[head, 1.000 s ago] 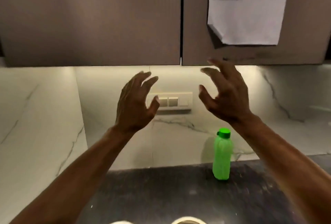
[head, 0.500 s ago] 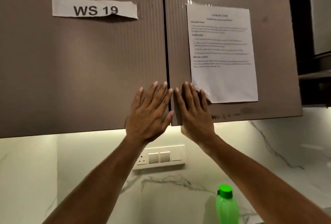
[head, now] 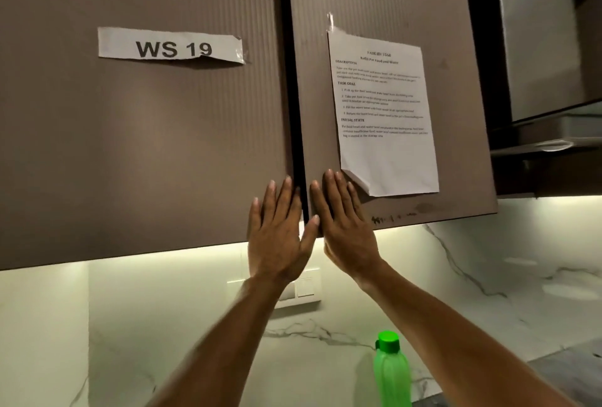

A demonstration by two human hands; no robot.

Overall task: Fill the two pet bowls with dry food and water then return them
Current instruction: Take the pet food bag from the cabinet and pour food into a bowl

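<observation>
- Both hands are up at the wall cabinet, palms flat against its brown ribbed doors, one on each side of the dark gap where the doors meet.
- The left hand [head: 277, 234] lies on the lower corner of the left door [head: 146, 146]; fingers straight and spread, gripping nothing, the thumb reaching across the gap.
- The right hand [head: 342, 227] presses on the lower corner of the right door [head: 456, 64]; fingers likewise extended and flat, nothing held.
- The right fingertips [head: 329, 175] sit just beside the curled bottom corner of the printed task sheet [head: 387, 120] taped to that door.
- On the left door, a torn paper strip reading "WS 19" [head: 171, 48] is stuck well above the hand.
- Below the cabinet, a lit strip shines on the white marble backsplash [head: 163, 325].
- A white switch plate [head: 306, 289] shows on the wall behind the left wrist, partly hidden by it.
- A green bottle [head: 391, 374] with a green cap stands upright low in view, between the two forearms and closer to the right one.
- The two pet bowls are out of sight here; no food and no bowls in view.
- At far right, a dark shelf unit [head: 547, 146] adjoins the cabinet.
</observation>
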